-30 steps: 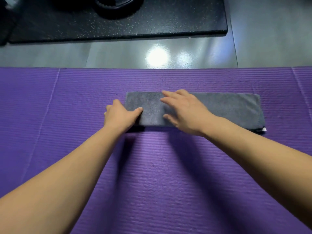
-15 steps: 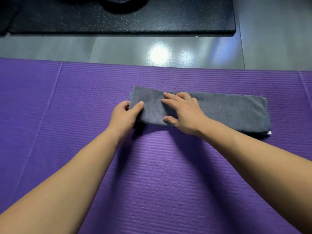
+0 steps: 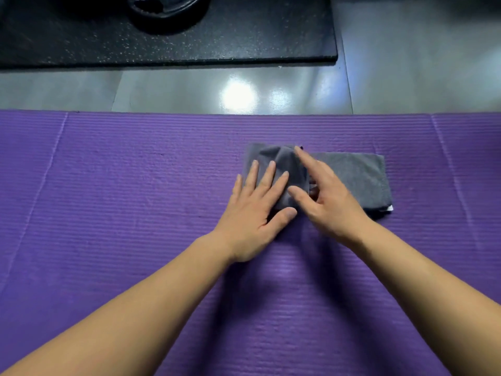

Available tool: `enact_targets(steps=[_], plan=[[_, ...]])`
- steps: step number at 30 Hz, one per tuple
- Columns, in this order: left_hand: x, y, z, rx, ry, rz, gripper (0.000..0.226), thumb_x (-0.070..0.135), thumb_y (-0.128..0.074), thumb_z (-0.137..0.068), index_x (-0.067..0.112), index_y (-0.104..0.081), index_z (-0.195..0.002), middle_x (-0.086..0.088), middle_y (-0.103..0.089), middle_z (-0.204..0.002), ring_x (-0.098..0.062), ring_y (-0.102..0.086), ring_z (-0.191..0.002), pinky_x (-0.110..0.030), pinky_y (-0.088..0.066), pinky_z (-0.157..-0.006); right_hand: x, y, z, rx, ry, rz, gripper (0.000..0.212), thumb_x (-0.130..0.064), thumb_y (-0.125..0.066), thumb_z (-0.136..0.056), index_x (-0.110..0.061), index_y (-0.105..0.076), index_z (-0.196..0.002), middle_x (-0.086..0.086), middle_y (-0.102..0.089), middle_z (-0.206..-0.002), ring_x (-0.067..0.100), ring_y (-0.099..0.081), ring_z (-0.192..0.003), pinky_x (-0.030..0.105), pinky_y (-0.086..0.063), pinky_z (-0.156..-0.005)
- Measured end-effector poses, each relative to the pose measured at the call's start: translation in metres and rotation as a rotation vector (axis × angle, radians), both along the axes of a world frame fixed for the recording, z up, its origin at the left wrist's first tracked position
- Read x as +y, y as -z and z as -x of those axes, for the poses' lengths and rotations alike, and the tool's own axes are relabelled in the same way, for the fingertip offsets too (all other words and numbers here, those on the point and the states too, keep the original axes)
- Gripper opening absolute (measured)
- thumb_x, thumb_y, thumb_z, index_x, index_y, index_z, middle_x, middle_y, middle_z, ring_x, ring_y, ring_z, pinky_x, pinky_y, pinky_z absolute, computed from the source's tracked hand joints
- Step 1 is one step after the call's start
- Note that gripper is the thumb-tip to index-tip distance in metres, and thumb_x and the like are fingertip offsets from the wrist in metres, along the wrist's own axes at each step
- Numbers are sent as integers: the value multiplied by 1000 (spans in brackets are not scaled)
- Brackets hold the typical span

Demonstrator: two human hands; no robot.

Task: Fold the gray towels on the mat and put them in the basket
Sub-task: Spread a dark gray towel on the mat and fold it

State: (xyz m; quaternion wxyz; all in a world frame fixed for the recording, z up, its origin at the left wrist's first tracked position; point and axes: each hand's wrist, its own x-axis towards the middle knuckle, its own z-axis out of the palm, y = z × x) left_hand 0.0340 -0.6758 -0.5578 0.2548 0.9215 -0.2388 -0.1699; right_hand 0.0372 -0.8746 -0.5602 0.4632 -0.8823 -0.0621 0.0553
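Head view: gray towel point(image 3: 352, 180) lies on the purple mat point(image 3: 135, 185), right of centre, long axis running left-right across the view. Its left end is doubled over toward the middle in a rumpled flap. Left hand point(image 3: 254, 210) lies flat on that flap, fingers point(image 3: 271, 172) straight and spread, pressing down. Right hand point(image 3: 328, 202) sits just right of it at the flap's edge, touching the left hand. Its index finger is straight and points up-left along the edge, its thumb is out, and the other fingers curl at the cloth; can't tell if they pinch it. The towel's free end runs off to the right past the right hand, with a white tag point(image 3: 389, 208) at the near right corner. Likely next: flatten the flap, then bring the right end over, and the right hand is nearer for that. No basket in view.
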Motion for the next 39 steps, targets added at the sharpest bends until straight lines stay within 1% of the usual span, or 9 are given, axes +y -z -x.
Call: enact_targets(steps=[4, 6, 9, 13, 15, 21, 28, 35, 39], plan=[[-22, 3, 4, 31, -88, -110, 89, 74, -3, -87, 27, 7, -162, 13, 19, -167, -10, 34, -148, -50, 16, -122, -6, 7, 10, -103, 38, 130, 79, -22, -67, -93, -34, -25, -158, 8, -13, -166, 19, -25, -149, 36, -30, -120], [-31, 2, 0, 82, -155, -106, 90, 74, 0, -84, 28, 9, -161, 17, 19, -166, -7, 34, -147, -50, 18, -122, -5, 9, 11, -209, 68, 196, 73, -17, -66, -92, -28, -33, -156, 12, -15, -166, 26, -37, -139, 31, -34, -113], [-38, -4, -4, 162, -230, -31, 90, 73, 3, -82, 31, 4, -162, 19, 11, -167, -2, 25, -150, -46, 13, -123, -1, 15, 10, -250, 38, 338, 49, -32, -52, -94, -20, -56, -141, 12, -30, -162, 35, -44, -134, 47, -43, -107], [-21, -6, -12, 74, -479, 400, 64, 47, -34, -97, 21, -35, -156, 4, -34, -160, -10, -23, -149, -37, -15, -124, 2, 25, 10, -83, 16, 530, 58, -43, -33, -97, -17, -51, -146, 10, -42, -156, 31, -41, -135, 52, -44, -99], [-9, -2, -19, -4, -560, 420, 59, 38, -49, -95, 12, -44, -147, -4, -48, -149, -17, -41, -138, -37, -28, -120, 4, 24, 7, -34, 15, 551, 63, -43, -28, -97, -16, -42, -152, 9, -38, -159, 29, -37, -138, 51, -38, -102], [-5, -8, -45, 356, -759, 304, 66, 47, -73, -85, 14, -49, -138, 5, -65, -102, -18, -68, -96, -44, -56, -92, 13, 14, 3, 67, 102, 611, 74, -54, -11, -93, -21, -28, -157, 2, -28, -161, 27, -30, -140, 47, -26, -111], [-2, -10, -40, 645, -805, 472, 14, 23, -70, -93, 9, -70, -96, -11, -75, -95, -20, -68, -81, -37, -55, -75, 25, -5, 2, 95, 134, 654, 63, -56, -38, -101, -19, -39, -151, 7, -17, -161, 28, -19, -142, 47, -19, -114], [8, -16, -4, 623, -846, 609, 44, 33, -71, -80, 7, -58, -113, -10, -71, -102, -18, -71, -82, -36, -56, -65, 36, -18, 20, 5, 30, 633, 50, -51, -44, -101, -17, -51, -136, 0, -40, -148, 28, -33, -127, 44, -27, -102], [11, -29, 10, 799, -872, 816, 27, 36, -47, -104, 13, -61, -106, -10, -64, -91, -14, -60, -71, -31, -46, -65, 38, -25, 31, 139, -7, 444, 82, -74, -21, -88, -22, -42, -147, -7, -41, -153, 26, -35, -131, 45, -27, -105]])
